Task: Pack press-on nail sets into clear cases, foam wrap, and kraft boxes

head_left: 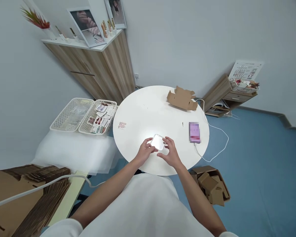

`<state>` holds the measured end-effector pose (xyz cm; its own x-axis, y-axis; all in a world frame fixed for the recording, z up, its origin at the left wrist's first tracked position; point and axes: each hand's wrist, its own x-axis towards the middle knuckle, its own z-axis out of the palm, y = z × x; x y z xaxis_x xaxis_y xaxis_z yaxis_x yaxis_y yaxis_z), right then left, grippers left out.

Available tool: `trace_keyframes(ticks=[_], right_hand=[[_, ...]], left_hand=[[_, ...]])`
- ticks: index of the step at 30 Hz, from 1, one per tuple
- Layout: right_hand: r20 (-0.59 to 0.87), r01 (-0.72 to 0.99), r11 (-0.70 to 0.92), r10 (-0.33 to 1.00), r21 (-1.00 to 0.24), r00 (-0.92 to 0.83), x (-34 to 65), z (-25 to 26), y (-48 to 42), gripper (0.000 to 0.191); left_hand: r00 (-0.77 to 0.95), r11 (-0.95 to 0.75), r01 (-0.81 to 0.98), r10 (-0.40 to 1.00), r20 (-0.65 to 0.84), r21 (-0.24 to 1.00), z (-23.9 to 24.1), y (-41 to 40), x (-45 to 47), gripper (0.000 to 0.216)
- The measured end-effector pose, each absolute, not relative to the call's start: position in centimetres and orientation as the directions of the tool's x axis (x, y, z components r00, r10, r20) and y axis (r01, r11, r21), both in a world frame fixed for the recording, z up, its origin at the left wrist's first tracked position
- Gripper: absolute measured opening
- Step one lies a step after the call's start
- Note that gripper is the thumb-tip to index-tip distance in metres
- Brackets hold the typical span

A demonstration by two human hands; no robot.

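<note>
A small square white case (158,142) with rounded corners is held just above the near part of the round white table (148,113). Glare washes out its top, so its contents cannot be made out. My left hand (145,150) grips its left side, thumb along the near edge. At its right edge, the fingers of my right hand (171,154) curl against the case, while the thumb sits lower, near the bottom corner. A small card with pink pieces (122,125) lies at the table's left. To the right is a phone-like device (194,132) with a blurred purple screen and a white cable.
An opened cardboard box (183,99) rests at the table's far right. White baskets (72,115) stand left, one with several cards. Folded cardboard (39,197) is stacked at lower left. A carton of cardboard pieces (212,186) sits on the floor at right.
</note>
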<state>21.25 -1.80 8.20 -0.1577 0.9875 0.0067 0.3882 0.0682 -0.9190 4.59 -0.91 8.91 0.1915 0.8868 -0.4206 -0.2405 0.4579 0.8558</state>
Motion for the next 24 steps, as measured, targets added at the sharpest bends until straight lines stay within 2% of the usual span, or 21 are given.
trace_keyframes(ticks=[5, 10, 13, 18, 24], right_hand=[[0.012, 0.337, 0.064, 0.988, -0.940, -0.154, 22.3, 7.4, -0.9, 0.046], [-0.042, 0.248, 0.002, 0.984, -0.969, -0.173, 22.2, 8.0, -0.6, 0.041], [-0.058, 0.269, -0.009, 0.983, -0.963, -0.175, 21.9, 8.8, -1.0, 0.042], [-0.064, 0.287, -0.014, 0.984, -0.958, -0.164, 21.3, 9.7, -1.6, 0.046], [-0.047, 0.278, -0.012, 0.992, -0.961, -0.120, 20.0, 9.5, -2.2, 0.045]], left_hand=[[0.230, 0.393, -0.111, 0.904, -0.361, 0.913, 7.6, -0.3, 4.2, 0.060], [0.334, 0.285, 0.064, 0.897, -0.289, 0.957, 6.6, 1.6, 2.0, 0.093], [0.431, 0.254, 0.102, 0.860, -0.273, 0.962, 6.8, 2.7, 1.1, 0.101], [0.554, 0.203, 0.110, 0.800, -0.230, 0.973, 7.4, 3.6, 0.4, 0.086], [0.574, 0.133, 0.112, 0.800, -0.174, 0.985, 7.9, 3.7, -0.1, 0.078]])
